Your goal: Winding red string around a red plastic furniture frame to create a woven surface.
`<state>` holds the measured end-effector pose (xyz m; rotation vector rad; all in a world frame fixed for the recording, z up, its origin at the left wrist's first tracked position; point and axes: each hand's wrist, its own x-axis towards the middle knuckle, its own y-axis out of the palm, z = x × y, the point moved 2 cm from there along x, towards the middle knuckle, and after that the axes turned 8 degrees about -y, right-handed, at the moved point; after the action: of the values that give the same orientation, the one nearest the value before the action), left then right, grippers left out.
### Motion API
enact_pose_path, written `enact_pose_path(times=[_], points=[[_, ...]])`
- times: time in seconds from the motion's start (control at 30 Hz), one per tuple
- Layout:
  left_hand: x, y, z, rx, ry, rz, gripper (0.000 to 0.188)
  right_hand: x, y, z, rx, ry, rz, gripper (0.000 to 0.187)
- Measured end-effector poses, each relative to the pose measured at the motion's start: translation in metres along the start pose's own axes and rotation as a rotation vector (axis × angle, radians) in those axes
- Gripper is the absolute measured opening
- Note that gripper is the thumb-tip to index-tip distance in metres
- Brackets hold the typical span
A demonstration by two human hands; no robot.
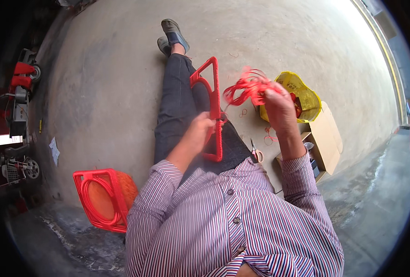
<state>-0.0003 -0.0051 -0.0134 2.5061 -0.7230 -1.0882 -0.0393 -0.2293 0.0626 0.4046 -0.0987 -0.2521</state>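
Observation:
Across my thighs stands a red frame (216, 87) with straight bars wrapped in cord and a curved part inside. My left hand (199, 134) is closed around its near bar, and a dark spot shows at the fingertips. In the air to the right, my right hand (279, 108) grips a looped bundle of red cord (245, 90), slightly blurred. A strand seems to run from the bundle to the frame beside my left fingers. Scissors (257, 155) lie beside my right hip, partly behind my clothing.
A yellow bag (316, 102) with red material inside stands at the right, beside an opened cardboard box (327, 138). On my left, a similar red frame (79, 184) rests against an orange cushion (127, 187). Scooters (20, 92) line the far left. Cord scraps (270, 136) dot the concrete floor.

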Motion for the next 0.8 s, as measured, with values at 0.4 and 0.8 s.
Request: enact_pose_path(times=[0.4,0.8], points=[[0.015,0.004,0.016,-0.077,-0.061,0.008,0.021,-0.105,0.062,0.086,0.137,0.056,0.338,0.028],[-0.025,0.030,-0.027,0.777,0.695,-0.425,0.010,-0.036,0.029,0.082,-0.116,-0.196,0.472,0.024]])
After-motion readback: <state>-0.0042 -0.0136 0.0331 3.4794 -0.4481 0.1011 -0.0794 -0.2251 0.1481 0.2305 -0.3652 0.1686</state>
